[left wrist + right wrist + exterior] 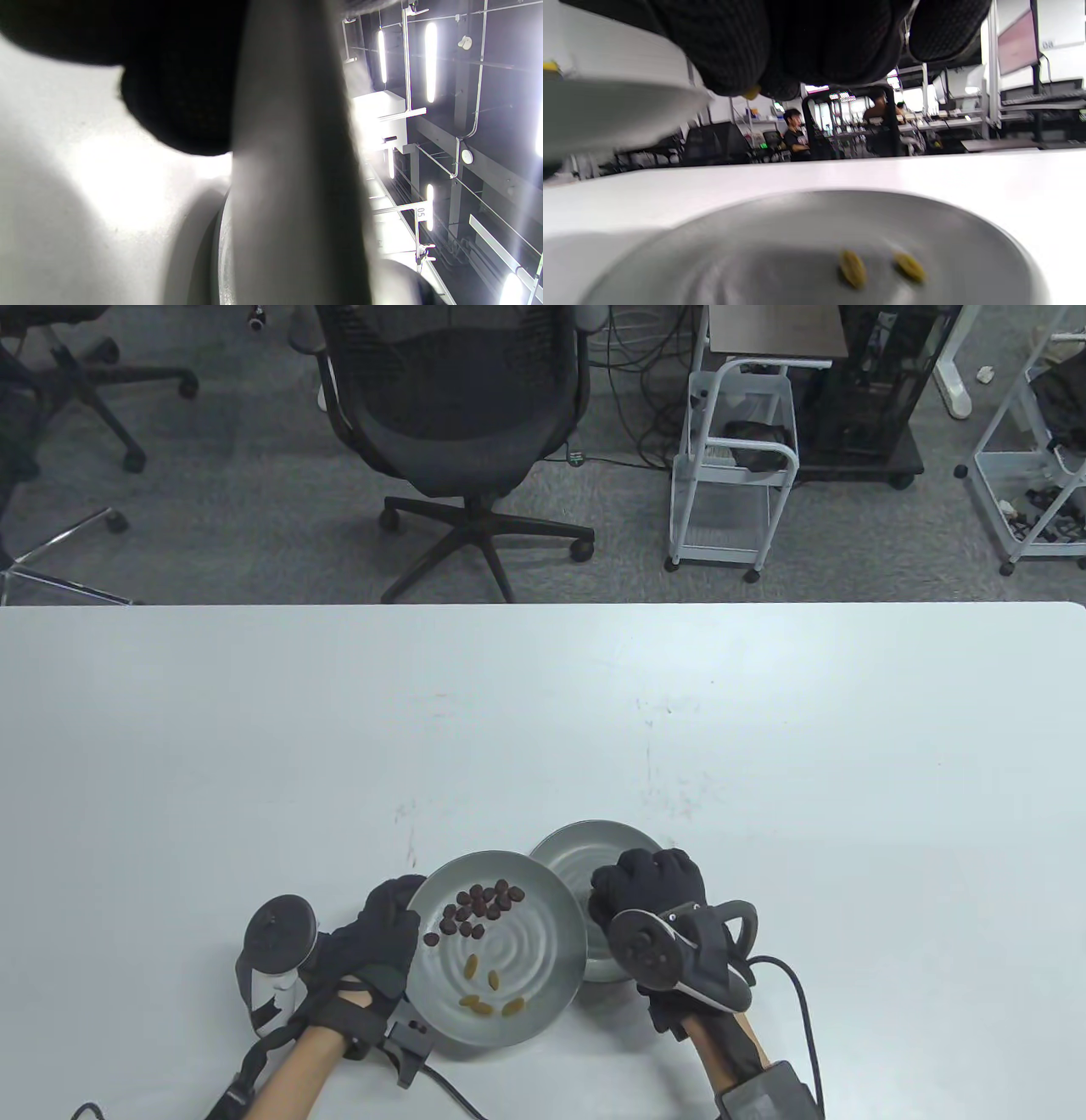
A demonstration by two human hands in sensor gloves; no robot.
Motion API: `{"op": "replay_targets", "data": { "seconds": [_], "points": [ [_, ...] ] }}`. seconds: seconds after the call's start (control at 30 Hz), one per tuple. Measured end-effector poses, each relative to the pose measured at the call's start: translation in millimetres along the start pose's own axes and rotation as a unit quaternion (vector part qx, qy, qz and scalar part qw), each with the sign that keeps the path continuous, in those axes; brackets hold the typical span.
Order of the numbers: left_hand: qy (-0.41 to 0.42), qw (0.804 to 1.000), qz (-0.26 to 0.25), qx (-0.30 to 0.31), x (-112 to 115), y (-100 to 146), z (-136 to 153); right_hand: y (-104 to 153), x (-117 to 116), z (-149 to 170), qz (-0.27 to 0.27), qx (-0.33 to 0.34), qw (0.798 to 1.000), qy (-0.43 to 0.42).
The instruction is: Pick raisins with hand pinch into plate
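My left hand (394,920) grips the left rim of a grey plate (543,950) that holds a cluster of dark raisins (479,903) and several golden raisins (492,993). This plate overlaps a second grey plate (585,848) to its right. My right hand (632,891) hovers over the second plate. In the right wrist view its fingertips (729,63) pinch a golden raisin (751,92) above that plate (712,254), where two golden raisins (852,267) lie. The held plate's rim (606,110) shows at the left. The left wrist view is blurred, showing glove (178,106) and plate edge (292,169).
Both plates sit near the white table's front edge (543,1069), with bare tabletop (543,712) beyond them. Cables trail from both wrists. An office chair (458,415) and a white cart (734,466) stand on the floor past the far edge.
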State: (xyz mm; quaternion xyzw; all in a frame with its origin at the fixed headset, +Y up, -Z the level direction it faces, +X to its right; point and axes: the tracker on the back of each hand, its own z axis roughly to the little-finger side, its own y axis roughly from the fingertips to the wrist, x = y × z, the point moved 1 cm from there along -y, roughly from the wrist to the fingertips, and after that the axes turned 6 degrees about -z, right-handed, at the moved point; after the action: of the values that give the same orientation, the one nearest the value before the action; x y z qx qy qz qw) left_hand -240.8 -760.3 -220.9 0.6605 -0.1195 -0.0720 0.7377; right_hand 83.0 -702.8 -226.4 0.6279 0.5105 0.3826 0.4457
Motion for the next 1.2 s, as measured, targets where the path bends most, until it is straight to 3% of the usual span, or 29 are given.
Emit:
{"op": "replay_targets", "data": {
  "seconds": [0.07,0.2,0.67,0.83,1.2],
  "points": [
    [0.001,1.0,-0.001,0.0,0,0,0,-6,-14,7,-0.066,-0.012,0.998,-0.002],
    [-0.001,1.0,-0.001,-0.001,-1,0,0,-14,-35,8,-0.136,-0.004,0.991,0.001],
    [-0.001,1.0,-0.004,-0.003,-2,0,1,-18,-55,-10,-0.183,0.006,0.98,0.075],
    [-0.001,1.0,-0.004,-0.004,-2,0,1,-16,-44,-7,-0.149,0.003,0.987,0.061],
    [-0.008,1.0,0.0,-0.003,-1,-1,2,6,1,-18,0.035,0.011,0.999,0.014]
  ]
}}
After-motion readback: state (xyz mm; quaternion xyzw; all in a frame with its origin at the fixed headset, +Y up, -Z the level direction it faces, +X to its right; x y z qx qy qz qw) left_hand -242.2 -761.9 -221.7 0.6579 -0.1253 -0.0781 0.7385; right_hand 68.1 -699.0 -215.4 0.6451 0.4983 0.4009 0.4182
